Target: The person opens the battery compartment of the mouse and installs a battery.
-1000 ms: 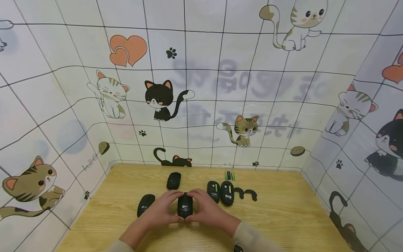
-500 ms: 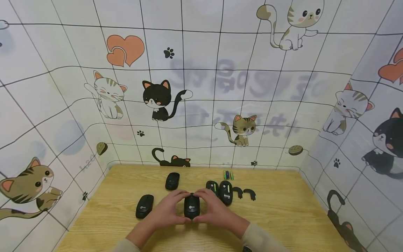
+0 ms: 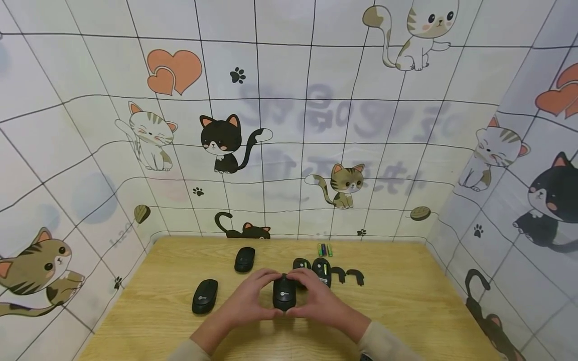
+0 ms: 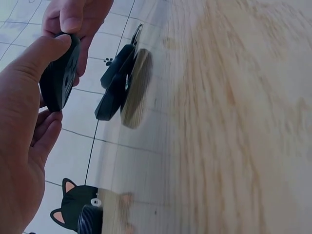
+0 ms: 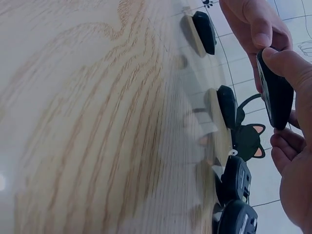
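Observation:
A black computer mouse [image 3: 284, 293] is held upright side up between both hands, low over the wooden table. My left hand [image 3: 250, 299] grips its left side, fingertips at the far end and thumb at the near end. My right hand [image 3: 318, 298] holds it the same way from the right. In the left wrist view, the thumbs meet at one end of the mouse [image 4: 59, 73]. The right wrist view shows the mouse [image 5: 275, 92] raised off the table. Just beyond my right hand lie two overturned mice [image 3: 322, 268], battery bays exposed, partly hidden by the hand.
Two more black mice, one at the back [image 3: 245, 259] and one at the left [image 3: 205, 297], lie right side up. Several small batteries [image 3: 324, 249] stand in a row near the back edge. Curved black covers [image 3: 356, 276] lie right of the overturned mice. A cat-patterned sheet encloses the table.
Both hands have moved right with the mouse, away from the left mouse and closer to the overturned ones, covering more of them. The head view has turned slightly right.

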A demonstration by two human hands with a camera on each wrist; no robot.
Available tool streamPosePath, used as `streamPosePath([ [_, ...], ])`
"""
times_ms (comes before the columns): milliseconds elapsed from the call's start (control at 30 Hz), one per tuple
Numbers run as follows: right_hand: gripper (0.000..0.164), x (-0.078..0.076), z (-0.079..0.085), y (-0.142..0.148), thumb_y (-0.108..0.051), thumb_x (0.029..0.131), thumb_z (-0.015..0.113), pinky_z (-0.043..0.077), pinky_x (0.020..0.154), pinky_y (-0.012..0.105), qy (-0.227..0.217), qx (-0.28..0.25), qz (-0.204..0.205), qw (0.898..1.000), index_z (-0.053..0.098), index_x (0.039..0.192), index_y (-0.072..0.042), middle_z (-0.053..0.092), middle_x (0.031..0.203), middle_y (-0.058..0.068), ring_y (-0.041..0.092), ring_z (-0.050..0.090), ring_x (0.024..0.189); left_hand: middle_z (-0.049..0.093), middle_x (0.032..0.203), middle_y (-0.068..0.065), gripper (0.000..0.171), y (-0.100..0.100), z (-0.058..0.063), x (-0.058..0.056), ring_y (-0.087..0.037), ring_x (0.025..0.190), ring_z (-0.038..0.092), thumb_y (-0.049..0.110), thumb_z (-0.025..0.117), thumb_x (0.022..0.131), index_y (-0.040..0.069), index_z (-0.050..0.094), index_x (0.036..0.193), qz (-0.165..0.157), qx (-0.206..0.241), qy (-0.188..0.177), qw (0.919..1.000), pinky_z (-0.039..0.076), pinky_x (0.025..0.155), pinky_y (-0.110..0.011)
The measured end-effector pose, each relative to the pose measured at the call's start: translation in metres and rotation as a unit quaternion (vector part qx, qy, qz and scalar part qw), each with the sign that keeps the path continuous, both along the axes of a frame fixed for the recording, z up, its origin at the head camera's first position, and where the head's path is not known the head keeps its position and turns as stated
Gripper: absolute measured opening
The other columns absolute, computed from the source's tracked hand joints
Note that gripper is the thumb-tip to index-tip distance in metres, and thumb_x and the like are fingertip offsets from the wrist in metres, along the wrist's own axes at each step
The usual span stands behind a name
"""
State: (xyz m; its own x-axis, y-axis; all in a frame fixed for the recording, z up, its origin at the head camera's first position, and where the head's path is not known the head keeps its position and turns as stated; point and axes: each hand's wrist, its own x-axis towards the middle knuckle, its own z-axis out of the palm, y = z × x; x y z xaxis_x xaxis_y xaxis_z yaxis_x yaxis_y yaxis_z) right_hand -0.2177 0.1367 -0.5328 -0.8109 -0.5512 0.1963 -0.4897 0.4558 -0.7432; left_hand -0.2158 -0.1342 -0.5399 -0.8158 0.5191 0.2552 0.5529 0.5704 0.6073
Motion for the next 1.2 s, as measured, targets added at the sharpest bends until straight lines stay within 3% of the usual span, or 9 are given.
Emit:
streamPosePath([
  [233, 0.08, 0.0, -0.001, 0.012, -0.033, 0.086, 0.099, 0.048, 0.118, 0.059, -0.016, -0.022, 0.001, 1.0, 0.058, 0.154, -0.023, 0.05, 0.159, -0.001, 0.028, 0.049, 0.147, 0.056, 0.155, 0.005, 0.085, 0.012, -0.002, -0.002, -0.023, 0.144, 0.056, 0.039, 0.099, 0.083, 0.02, 0.06, 0.156, -0.006, 0.019, -0.002, 0.9998, 0.05, 0.119, -0.052],
  [567, 0.082, -0.002, -0.003, 0.023, -0.038, 0.089, 0.096, 0.045, 0.124, 0.049, -0.008, -0.034, 0.004, 0.999, 0.057, 0.158, -0.017, 0.049, 0.163, 0.012, 0.026, 0.049, 0.15, 0.054, 0.161, 0.004, 0.083, 0.022, -0.006, -0.002, -0.024, 0.148, 0.054, 0.037, 0.097, 0.087, 0.017, 0.058, 0.158, -0.017, 0.042, 0.022, 0.9987, 0.05, 0.12, -0.051],
  [700, 0.08, 0.002, -0.004, 0.024, -0.037, 0.092, 0.094, 0.045, 0.122, 0.056, -0.014, -0.062, 0.011, 0.998, 0.057, 0.159, -0.016, 0.046, 0.166, 0.015, 0.031, 0.047, 0.151, 0.054, 0.161, 0.003, 0.081, 0.023, -0.007, -0.001, -0.025, 0.147, 0.055, 0.035, 0.097, 0.088, 0.014, 0.059, 0.158, -0.023, 0.074, 0.016, 0.9969, 0.052, 0.118, -0.051],
  [800, 0.072, 0.005, -0.005, 0.024, -0.035, 0.094, 0.091, 0.045, 0.118, 0.066, -0.021, -0.089, 0.02, 0.996, 0.059, 0.157, -0.02, 0.042, 0.169, 0.015, 0.035, 0.047, 0.151, 0.055, 0.16, 0.005, 0.08, 0.023, -0.009, 0.0, -0.024, 0.145, 0.056, 0.036, 0.096, 0.09, 0.013, 0.059, 0.157, -0.026, 0.099, 0.001, 0.9948, 0.054, 0.116, -0.048],
  [967, 0.061, 0.008, -0.008, 0.024, -0.03, 0.097, 0.088, 0.045, 0.115, 0.071, -0.017, -0.116, 0.029, 0.993, 0.062, 0.152, -0.027, 0.039, 0.171, 0.01, 0.039, 0.044, 0.153, 0.053, 0.162, 0.002, 0.078, 0.023, -0.011, 0.0, -0.023, 0.145, 0.056, 0.038, 0.095, 0.091, 0.018, 0.06, 0.157, -0.029, 0.127, -0.014, 0.9914, 0.054, 0.115, -0.046],
  [1067, 0.057, 0.008, -0.008, 0.024, -0.026, 0.099, 0.087, 0.046, 0.115, 0.071, -0.009, -0.13, 0.034, 0.991, 0.063, 0.151, -0.026, 0.041, 0.17, 0.008, 0.041, 0.044, 0.153, 0.052, 0.165, -0.001, 0.074, 0.023, -0.011, 0.001, -0.024, 0.148, 0.054, 0.036, 0.095, 0.091, 0.024, 0.061, 0.155, -0.034, 0.141, -0.006, 0.9894, 0.054, 0.115, -0.046],
  [1200, 0.054, 0.009, -0.009, 0.024, -0.02, 0.1, 0.085, 0.047, 0.114, 0.069, 0.01, -0.145, 0.034, 0.989, 0.064, 0.15, -0.023, 0.046, 0.167, 0.007, 0.04, 0.046, 0.153, 0.055, 0.162, 0.002, 0.066, 0.025, -0.011, 0.001, -0.026, 0.148, 0.055, 0.032, 0.093, 0.093, 0.027, 0.063, 0.151, -0.044, 0.154, 0.035, 0.9865, 0.055, 0.114, -0.046],
])
